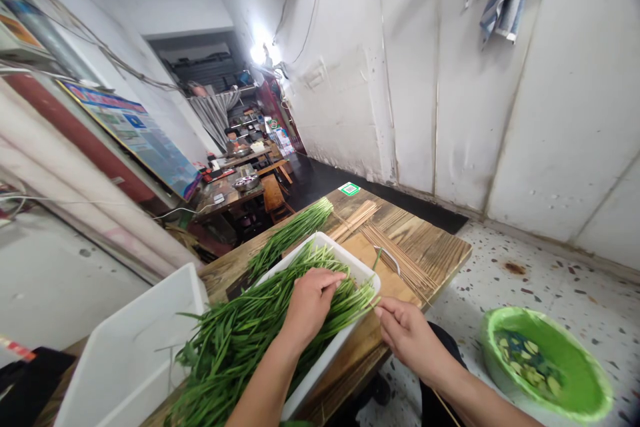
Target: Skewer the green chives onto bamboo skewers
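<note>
Long green garlic chives fill a white plastic tub and hang over its near-left side, their pale cut ends to the right. My left hand is over the tub, with thumb and fingers pinched together at the chive stalks. At the tub's right corner, my right hand is closed in a pinch by the stalk ends. A thin bamboo skewer shows below my right forearm, in line with those fingers; its middle is hidden. More skewers lie on the wooden table.
A bundle of chives lies behind the tub. An empty white bin stands at the left. On the board rests a white curved handle. A green basin with pale slices in water sits on the floor at right.
</note>
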Tool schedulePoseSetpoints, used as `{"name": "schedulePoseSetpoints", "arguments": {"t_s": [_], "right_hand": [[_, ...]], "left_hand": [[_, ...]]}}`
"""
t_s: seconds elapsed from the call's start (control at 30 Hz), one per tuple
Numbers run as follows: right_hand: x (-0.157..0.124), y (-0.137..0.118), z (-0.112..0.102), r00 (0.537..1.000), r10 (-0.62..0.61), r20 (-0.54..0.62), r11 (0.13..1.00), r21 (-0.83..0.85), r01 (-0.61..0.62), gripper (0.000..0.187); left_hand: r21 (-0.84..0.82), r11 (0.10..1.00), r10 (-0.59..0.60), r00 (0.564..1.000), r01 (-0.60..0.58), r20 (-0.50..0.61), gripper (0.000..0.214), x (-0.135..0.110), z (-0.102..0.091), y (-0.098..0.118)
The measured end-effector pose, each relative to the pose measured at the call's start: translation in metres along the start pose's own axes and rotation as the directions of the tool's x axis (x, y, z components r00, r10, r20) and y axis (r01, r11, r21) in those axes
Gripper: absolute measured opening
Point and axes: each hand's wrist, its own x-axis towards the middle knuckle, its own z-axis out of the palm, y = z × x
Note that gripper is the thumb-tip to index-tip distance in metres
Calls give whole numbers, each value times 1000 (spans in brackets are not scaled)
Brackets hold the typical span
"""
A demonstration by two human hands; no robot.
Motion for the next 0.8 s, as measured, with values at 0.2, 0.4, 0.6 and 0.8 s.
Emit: {"name": "schedulePoseSetpoints", "arguments": {"t_s": [0.2, 0.4, 0.6, 0.8], "right_hand": [[3, 2, 2, 1000, -20, -20, 1000, 2, 20, 26], [-4, 7, -1, 1000, -29, -9, 999, -18, 29, 25], [-6, 10, -4, 1000, -15, -3, 999, -40, 14, 24], [-4, 7, -5, 1000, -2, 13, 998, -63, 3, 27]], "left_hand": [[-27, 994, 113, 966, -110, 231, 25, -3, -16, 16], [34, 990, -143, 983, 140, 111, 32, 0, -31, 6], [499, 861, -160, 984, 98, 83, 22, 5, -6, 0], [639, 746, -261, 965, 191, 16, 25, 6, 5, -4]]}}
